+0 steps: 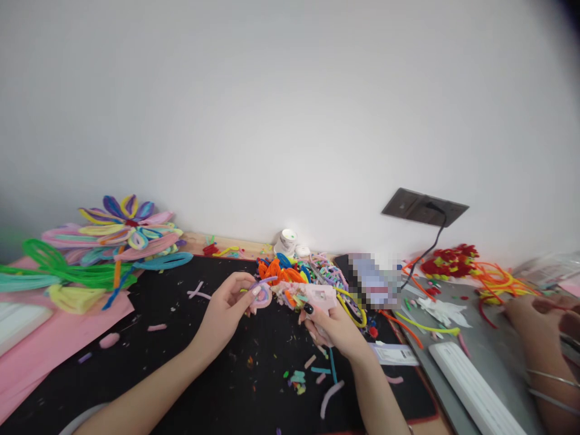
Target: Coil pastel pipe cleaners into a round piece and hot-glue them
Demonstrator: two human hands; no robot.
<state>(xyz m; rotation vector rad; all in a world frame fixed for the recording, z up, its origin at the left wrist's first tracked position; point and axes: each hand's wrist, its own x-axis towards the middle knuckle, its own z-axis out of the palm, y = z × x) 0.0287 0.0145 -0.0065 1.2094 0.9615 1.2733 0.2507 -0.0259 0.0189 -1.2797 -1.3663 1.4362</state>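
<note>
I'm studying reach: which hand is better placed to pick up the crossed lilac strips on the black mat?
Probably the left hand: the crossed lilac strips lie beside it, though it holds a pinkish piece. The right hand is farther off, gripping a pale pink tool.

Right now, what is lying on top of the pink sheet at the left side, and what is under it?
On the pink sheet lie a pale yellow bundle and a white object. Its edge overlaps the black mat; anything else beneath is covered.
</note>
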